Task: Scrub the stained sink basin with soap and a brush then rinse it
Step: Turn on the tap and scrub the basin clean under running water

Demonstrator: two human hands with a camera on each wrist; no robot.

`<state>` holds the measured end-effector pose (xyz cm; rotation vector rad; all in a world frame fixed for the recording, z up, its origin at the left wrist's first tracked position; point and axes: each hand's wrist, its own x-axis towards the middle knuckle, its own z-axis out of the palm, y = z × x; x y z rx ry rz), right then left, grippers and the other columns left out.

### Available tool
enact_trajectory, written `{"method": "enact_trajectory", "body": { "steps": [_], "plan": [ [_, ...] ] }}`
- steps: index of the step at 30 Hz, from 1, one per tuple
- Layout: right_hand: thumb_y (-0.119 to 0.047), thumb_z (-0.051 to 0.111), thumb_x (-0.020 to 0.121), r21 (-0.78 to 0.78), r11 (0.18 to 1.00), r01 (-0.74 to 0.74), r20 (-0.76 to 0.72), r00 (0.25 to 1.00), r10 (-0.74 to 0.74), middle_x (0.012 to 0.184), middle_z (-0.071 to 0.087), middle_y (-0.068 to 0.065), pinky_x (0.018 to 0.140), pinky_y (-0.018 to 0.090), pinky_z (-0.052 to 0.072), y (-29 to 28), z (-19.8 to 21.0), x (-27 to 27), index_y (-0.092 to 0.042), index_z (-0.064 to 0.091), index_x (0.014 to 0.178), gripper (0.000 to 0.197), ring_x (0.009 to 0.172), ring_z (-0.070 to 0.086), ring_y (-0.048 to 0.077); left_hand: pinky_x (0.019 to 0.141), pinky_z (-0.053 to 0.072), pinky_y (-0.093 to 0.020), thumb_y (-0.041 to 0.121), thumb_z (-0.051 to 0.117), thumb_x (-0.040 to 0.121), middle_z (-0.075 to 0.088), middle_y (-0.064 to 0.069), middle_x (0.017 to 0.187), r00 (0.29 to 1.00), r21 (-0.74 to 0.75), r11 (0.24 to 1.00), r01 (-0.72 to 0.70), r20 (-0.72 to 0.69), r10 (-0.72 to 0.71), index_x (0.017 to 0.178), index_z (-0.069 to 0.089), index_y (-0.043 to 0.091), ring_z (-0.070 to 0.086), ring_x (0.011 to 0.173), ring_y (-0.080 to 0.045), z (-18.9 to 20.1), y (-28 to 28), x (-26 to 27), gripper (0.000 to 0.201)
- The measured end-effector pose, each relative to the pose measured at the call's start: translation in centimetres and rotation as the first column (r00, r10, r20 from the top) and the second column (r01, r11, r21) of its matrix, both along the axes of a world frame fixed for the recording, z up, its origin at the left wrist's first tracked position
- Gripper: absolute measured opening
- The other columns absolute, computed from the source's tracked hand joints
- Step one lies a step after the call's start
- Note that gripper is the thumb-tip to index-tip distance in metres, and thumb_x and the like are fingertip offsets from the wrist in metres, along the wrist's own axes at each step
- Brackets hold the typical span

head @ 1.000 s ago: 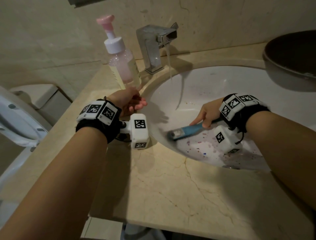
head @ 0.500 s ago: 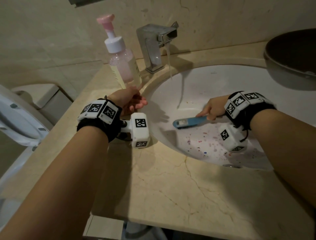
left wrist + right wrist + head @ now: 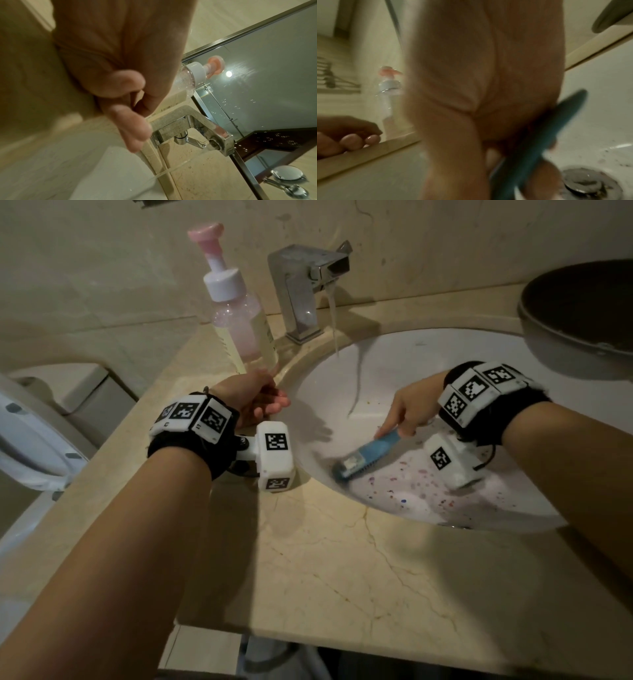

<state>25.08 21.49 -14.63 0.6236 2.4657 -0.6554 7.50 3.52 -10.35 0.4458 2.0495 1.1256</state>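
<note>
Right hand (image 3: 409,405) is gripping our blue brush (image 3: 365,454) low in the stained sink basin (image 3: 394,361), wrist angled down; we are risking spatter as bristles flick. Left hand (image 3: 255,398), loosely curled and holding nothing, is resting on the counter (image 3: 342,570) near the soap bottle (image 3: 239,313), which an elbow might topple.

The beige veined stone table (image 3: 342,570) has the white sink basin (image 3: 428,364) sunk into it. On it stand a pink-capped soap bottle (image 3: 239,316) and a chrome tap (image 3: 301,289) side by side, and a dark bowl (image 3: 579,313) at the far right.
</note>
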Motion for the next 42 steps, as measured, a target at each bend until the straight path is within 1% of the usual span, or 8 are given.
{"method": "enact_trajectory", "body": {
  "steps": [5,9,17,23,27,33,37,42],
  "plan": [
    [0.001,0.052,0.092,-0.024,0.998,-0.05,0.272,0.961,0.055,0.038,0.054,-0.018,0.043,0.005,0.036,0.0,0.2,1.9,-0.024,0.057,0.126,0.042,0.037,0.048,-0.005,0.025,0.026,-0.008,0.03,0.036,0.1,0.06,0.005,0.039,1.0,-0.007,1.0,0.009,-0.008,-0.009,0.071,0.051,0.01,0.044,0.024,0.0,0.0,0.0,0.0,0.038],
    [0.0,0.053,0.088,0.15,0.984,0.093,0.006,0.995,-0.095,0.061,0.054,-0.009,0.056,0.018,0.035,2.5,-2.3,3.0,-0.026,0.062,0.124,0.046,0.057,0.042,0.01,0.025,0.025,-0.008,0.03,0.036,0.1,0.059,0.006,0.038,1.0,-0.006,1.0,0.011,-0.01,-0.011,0.071,0.05,0.01,0.044,0.024,-0.001,0.0,0.0,0.1,0.037],
    [0.005,0.056,0.089,-0.278,0.961,-0.004,0.162,0.985,0.051,0.065,0.064,0.0,0.048,0.009,0.04,2.4,-2.2,2.8,-0.016,0.059,0.125,0.042,0.051,0.049,0.005,0.024,0.025,-0.008,0.032,0.036,0.099,0.059,0.007,0.039,1.0,-0.017,0.999,0.03,-0.001,-0.03,0.071,0.049,0.011,0.044,0.024,0.0,-0.1,0.2,0.0,0.038],
    [-0.002,0.054,0.09,0.023,0.996,0.087,-0.045,0.995,-0.086,0.072,0.062,-0.008,0.049,0.004,0.037,2.9,-4.0,2.5,-0.032,0.058,0.119,0.042,0.06,0.045,0.006,0.024,0.024,-0.008,0.033,0.036,0.1,0.058,0.007,0.038,1.0,-0.014,1.0,0.028,-0.001,-0.028,0.072,0.049,0.011,0.043,0.024,0.001,0.1,0.0,0.1,0.038],
    [-0.001,0.052,0.089,0.08,0.989,0.126,-0.188,0.976,-0.109,0.081,0.061,0.003,0.07,0.025,0.038,3.4,-5.2,1.8,-0.022,0.06,0.127,0.044,0.073,0.046,0.018,0.024,0.024,-0.008,0.032,0.035,0.1,0.057,0.008,0.036,1.0,-0.019,1.0,0.025,-0.013,-0.025,0.072,0.049,0.011,0.042,0.023,0.001,0.1,0.0,0.3,0.038],
    [-0.001,0.055,0.09,-0.225,0.974,0.009,0.235,0.971,0.045,0.072,0.067,0.007,0.058,0.011,0.042,2.1,-2.3,3.2,-0.029,0.058,0.121,0.042,0.058,0.053,0.002,0.024,0.025,-0.008,0.032,0.037,0.099,0.058,0.007,0.037,1.0,-0.012,1.0,0.018,-0.012,-0.019,0.071,0.049,0.011,0.042,0.024,0.001,0.0,0.1,0.1,0.037],
    [-0.006,0.053,0.092,0.031,0.999,-0.017,0.257,0.966,0.009,0.081,0.059,0.0,0.068,0.017,0.038,2.1,-2.2,3.4,-0.025,0.056,0.132,0.045,0.073,0.048,0.011,0.024,0.025,-0.009,0.027,0.035,0.099,0.059,0.006,0.038,1.0,-0.018,1.0,0.012,-0.014,-0.012,0.071,0.049,0.011,0.044,0.024,0.0,0.0,0.1,0.0,0.035],
    [0.0,0.048,0.091,0.21,0.965,0.154,-0.065,0.987,-0.144,0.074,0.053,-0.011,0.042,0.004,0.033,2.3,-3.5,2.9,-0.016,0.056,0.133,0.045,0.061,0.043,0.008,0.024,0.025,-0.007,0.02,0.033,0.098,0.06,0.006,0.038,1.0,-0.025,1.0,-0.005,-0.016,0.005,0.07,0.05,0.011,0.045,0.023,-0.001,0.0,0.1,0.0,0.034]
  ]
}}
